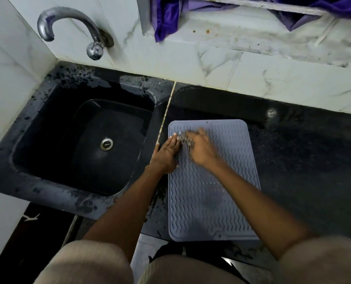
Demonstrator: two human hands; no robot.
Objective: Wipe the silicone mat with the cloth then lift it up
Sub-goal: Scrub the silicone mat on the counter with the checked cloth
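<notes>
A grey-blue silicone mat [211, 191] with wavy ridges lies flat on the black counter, its near edge hanging slightly over the counter's front. My right hand [201, 148], blurred by motion, presses a small dark patterned cloth [186, 140] onto the mat's far left part; most of the cloth is hidden under the hand. My left hand [165, 154] lies flat with straight fingers on the mat's left edge, touching the cloth's side.
A black sink [47, 160] with a steel drain [106, 143] sits left of the mat. A chrome tap [68, 23] juts from the tiled wall. Purple fabric [166, 19] hangs at the top. Bare black counter [303, 160] extends to the right.
</notes>
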